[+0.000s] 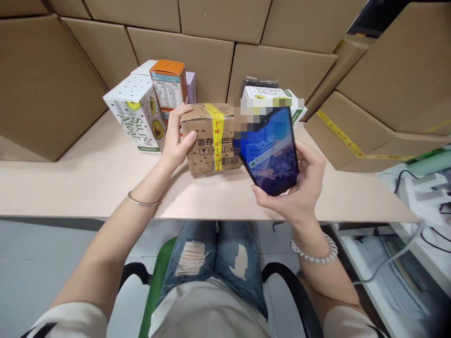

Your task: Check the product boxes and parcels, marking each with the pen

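My left hand point(178, 136) grips the left end of a small brown cardboard parcel point(207, 141) sealed with yellow tape, which rests on the pale table point(88, 183). My right hand point(299, 188) holds a dark smartphone point(273, 150) above the table, just right of the parcel. Its lit screen faces me and shows a clock. The phone's top corner overlaps the parcel's right side in view.
Behind the parcel stand a white avocado-print carton point(139, 117), an orange carton point(169, 87) and another white box point(271, 98). Large brown cartons point(211, 56) wall in the table on three sides. Cables and white gear point(423, 197) lie to the right. My knees sit below the table's edge.
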The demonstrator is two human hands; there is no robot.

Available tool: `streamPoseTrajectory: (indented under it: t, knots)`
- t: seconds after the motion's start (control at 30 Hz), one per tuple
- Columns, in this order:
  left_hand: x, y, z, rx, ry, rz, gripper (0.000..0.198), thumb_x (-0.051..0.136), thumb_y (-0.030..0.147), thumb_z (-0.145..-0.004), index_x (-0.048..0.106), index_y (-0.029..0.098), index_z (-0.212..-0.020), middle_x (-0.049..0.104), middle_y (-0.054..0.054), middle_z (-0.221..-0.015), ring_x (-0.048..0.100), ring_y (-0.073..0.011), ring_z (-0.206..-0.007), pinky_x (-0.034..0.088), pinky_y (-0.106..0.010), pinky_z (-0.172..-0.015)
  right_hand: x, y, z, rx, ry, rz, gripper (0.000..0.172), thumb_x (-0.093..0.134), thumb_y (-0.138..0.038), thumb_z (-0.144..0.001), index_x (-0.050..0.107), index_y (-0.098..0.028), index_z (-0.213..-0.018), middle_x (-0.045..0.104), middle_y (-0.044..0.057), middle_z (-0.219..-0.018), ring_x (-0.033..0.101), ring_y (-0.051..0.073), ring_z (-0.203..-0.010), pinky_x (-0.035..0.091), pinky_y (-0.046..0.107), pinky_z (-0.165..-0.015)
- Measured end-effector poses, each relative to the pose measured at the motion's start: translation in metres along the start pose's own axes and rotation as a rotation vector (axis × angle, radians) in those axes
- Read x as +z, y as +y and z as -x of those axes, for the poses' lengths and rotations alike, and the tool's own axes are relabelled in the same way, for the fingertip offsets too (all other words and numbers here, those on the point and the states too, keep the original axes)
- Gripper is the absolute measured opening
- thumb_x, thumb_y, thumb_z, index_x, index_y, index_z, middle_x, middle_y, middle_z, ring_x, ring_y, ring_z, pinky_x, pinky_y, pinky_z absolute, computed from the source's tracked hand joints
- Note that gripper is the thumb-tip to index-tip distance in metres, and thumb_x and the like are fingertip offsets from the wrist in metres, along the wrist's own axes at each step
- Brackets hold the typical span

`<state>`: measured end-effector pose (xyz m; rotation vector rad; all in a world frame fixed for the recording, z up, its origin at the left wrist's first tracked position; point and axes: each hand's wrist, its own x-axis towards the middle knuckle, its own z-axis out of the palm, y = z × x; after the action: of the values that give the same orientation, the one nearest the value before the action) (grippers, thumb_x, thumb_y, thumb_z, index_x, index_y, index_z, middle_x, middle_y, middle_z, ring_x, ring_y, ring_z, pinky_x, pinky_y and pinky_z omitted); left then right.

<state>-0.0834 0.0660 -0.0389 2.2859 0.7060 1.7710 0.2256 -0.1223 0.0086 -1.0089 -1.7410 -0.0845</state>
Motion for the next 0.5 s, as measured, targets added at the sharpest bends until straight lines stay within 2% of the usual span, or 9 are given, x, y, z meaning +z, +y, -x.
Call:
streamPoseTrajectory:
  t: [0.13, 0.23, 0.33, 0.4, 0.5]
  knots:
    - [0.0, 0.001, 0.001, -0.023, 0.004, 0.006, 0.078, 0.057, 0.087, -0.088, 0.052, 0.039, -0.15, 0.059, -0.008, -0.151, 0.052, -0.0377, -0.149, 0.039, -0.06, -0.129, -0.005, 0.004, -0.001, -0.053, -0.068, -0.022, 0.09, 0.083, -0.045, -0.077, 0.041, -0.033, -0.157, 0.061, 0.012, -0.147, 0.064, 0.041, -0.133, 0.053, 0.061, -0.117]
    - [0.0, 0.001, 0.001, -0.03, 0.011, 0.02, 0.078, 0.059, 0.086, -0.088, 0.052, 0.039, -0.15, 0.059, -0.008, -0.151, 0.053, -0.0371, -0.148, 0.039, -0.06, -0.129, -0.008, 0.009, -0.001, -0.021, -0.346, -0.067, 0.088, 0.081, -0.044, -0.077, 0.045, -0.027, -0.156, 0.068, 0.014, -0.142, 0.068, 0.039, -0.129, 0.056, 0.059, -0.112]
    - [0.0, 0.0, 0.0, -0.018, 0.01, 0.035, 0.076, 0.059, 0.085, -0.089, 0.051, 0.041, -0.15, 0.056, -0.008, -0.156, 0.049, -0.0368, -0.153, 0.036, -0.06, -0.132, -0.003, 0.015, 0.002, 0.092, -0.653, -0.145, 0.085, 0.081, -0.04, -0.075, 0.051, -0.027, -0.153, 0.069, 0.013, -0.146, 0.069, 0.036, -0.13, 0.057, 0.054, -0.11]
    - [0.001, -0.001, 0.001, -0.02, 0.001, 0.041, 0.076, 0.059, 0.085, -0.089, 0.051, 0.041, -0.151, 0.053, -0.007, -0.162, 0.045, -0.0367, -0.157, 0.033, -0.06, -0.134, 0.006, 0.021, 0.006, 0.159, -0.788, -0.156, 0.083, 0.082, -0.037, -0.073, 0.055, -0.028, -0.151, 0.069, 0.011, -0.148, 0.07, 0.034, -0.131, 0.058, 0.051, -0.109]
    - [0.003, -0.001, 0.003, -0.034, 0.0, 0.046, 0.077, 0.058, 0.086, -0.089, 0.05, 0.04, -0.152, 0.048, -0.007, -0.166, 0.041, -0.0371, -0.16, 0.029, -0.061, -0.136, 0.023, 0.03, 0.01, 0.176, -0.902, -0.098, 0.082, 0.083, -0.035, -0.07, 0.059, -0.026, -0.149, 0.071, 0.011, -0.146, 0.069, 0.034, -0.131, 0.056, 0.052, -0.11]
